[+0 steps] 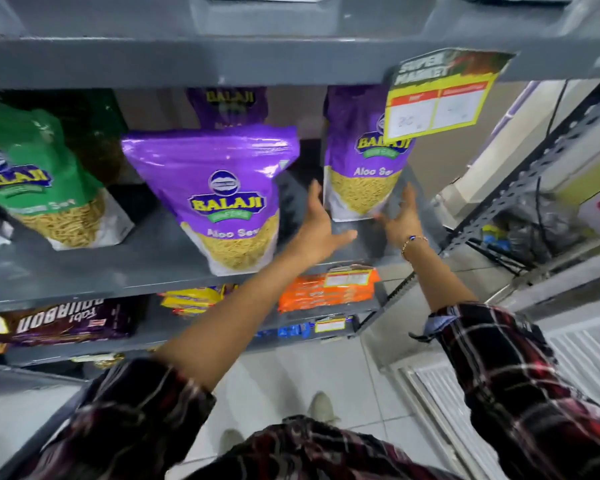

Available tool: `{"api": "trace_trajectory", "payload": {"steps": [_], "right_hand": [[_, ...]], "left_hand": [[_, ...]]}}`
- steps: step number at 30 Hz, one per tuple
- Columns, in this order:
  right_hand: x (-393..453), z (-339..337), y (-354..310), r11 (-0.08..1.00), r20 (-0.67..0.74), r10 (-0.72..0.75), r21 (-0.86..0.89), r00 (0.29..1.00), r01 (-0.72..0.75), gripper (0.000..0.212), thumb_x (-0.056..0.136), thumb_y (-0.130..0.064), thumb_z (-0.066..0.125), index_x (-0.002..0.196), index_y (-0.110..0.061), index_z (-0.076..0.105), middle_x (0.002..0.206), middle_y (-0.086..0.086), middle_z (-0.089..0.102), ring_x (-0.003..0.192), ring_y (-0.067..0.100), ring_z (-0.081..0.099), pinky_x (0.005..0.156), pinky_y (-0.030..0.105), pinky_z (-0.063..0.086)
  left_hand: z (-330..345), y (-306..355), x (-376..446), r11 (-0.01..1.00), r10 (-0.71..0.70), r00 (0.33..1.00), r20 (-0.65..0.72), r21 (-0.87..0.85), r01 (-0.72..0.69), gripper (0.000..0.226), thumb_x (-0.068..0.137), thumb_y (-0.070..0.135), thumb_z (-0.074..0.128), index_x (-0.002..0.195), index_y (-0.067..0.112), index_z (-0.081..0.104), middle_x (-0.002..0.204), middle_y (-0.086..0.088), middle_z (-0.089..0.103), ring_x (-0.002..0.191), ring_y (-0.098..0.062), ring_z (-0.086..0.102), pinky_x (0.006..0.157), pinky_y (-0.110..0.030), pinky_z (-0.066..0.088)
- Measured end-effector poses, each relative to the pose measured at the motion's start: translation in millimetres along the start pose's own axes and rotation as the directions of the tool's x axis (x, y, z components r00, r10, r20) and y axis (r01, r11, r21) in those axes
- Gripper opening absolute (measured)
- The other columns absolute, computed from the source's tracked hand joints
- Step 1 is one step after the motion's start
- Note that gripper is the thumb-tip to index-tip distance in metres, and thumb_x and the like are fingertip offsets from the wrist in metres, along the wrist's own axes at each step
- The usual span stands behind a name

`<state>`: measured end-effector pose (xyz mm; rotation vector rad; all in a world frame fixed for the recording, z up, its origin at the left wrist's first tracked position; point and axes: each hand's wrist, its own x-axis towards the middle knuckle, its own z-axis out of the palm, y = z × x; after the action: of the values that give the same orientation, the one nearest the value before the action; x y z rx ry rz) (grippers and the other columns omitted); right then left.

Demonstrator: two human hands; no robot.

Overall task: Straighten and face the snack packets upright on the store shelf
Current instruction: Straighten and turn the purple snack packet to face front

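- Flanking the right purple packet point(362, 157) on the grey shelf point(153, 261), both hands are open.
- Left hand point(321, 226) near its edge; right hand point(400, 218) apparently touching its corner.
- Packet stands upright.

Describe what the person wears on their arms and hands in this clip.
Both arms have plaid shirt sleeves in dark red, black and white, rolled up near the elbows; the right sleeve shows a blue inner cuff at its fold. The hands are bare, no gloves. The right hand has a thin beaded bracelet with a blue bead at the wrist. The left hand wears nothing visible.
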<state>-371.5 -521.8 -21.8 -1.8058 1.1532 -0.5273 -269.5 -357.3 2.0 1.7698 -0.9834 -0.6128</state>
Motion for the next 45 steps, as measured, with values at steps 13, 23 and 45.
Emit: {"api": "trace_trajectory", "payload": {"steps": [13,23,45], "right_hand": [[57.6,-27.2,7.6,0.992,0.358,-0.093,-0.048,0.929,0.117,0.078,0.067,-0.006,0.080,0.132,-0.007,0.038,0.129,0.019,0.057,0.119,0.035,0.053,0.102,0.052,0.043],[20.7,-41.1,44.2,0.985,0.436,-0.137,0.155,0.889,0.076,0.070,0.067,0.005,0.077,0.125,-0.010,0.042,0.116,0.004,0.062,0.110,0.021,0.059,0.100,0.037,0.046],[-59.2,-38.6,69.9,0.976,0.099,-0.130,0.187,0.987,0.109,0.067,0.074,-0.009,0.075,0.128,-0.011,0.034,0.120,0.011,0.054,0.108,0.022,0.056,0.092,0.032,0.047]], "left_hand": [[15.4,-18.7,70.9,0.971,-0.221,0.959,-0.174,-0.135,0.199,0.058,0.068,0.008,0.082,0.118,0.000,0.053,0.117,-0.019,0.066,0.105,-0.032,0.065,0.093,-0.050,0.052],[36.9,-22.9,22.3,0.981,-0.187,0.968,-0.167,-0.087,0.174,0.058,0.070,0.019,0.080,0.117,0.002,0.051,0.113,-0.015,0.070,0.102,-0.027,0.067,0.092,-0.048,0.053],[56.3,-25.6,-42.8,0.975,-0.223,0.939,-0.263,-0.050,0.218,0.050,0.092,0.030,0.055,0.134,0.008,0.039,0.130,-0.012,0.058,0.119,-0.028,0.056,0.098,-0.035,0.045]]}}
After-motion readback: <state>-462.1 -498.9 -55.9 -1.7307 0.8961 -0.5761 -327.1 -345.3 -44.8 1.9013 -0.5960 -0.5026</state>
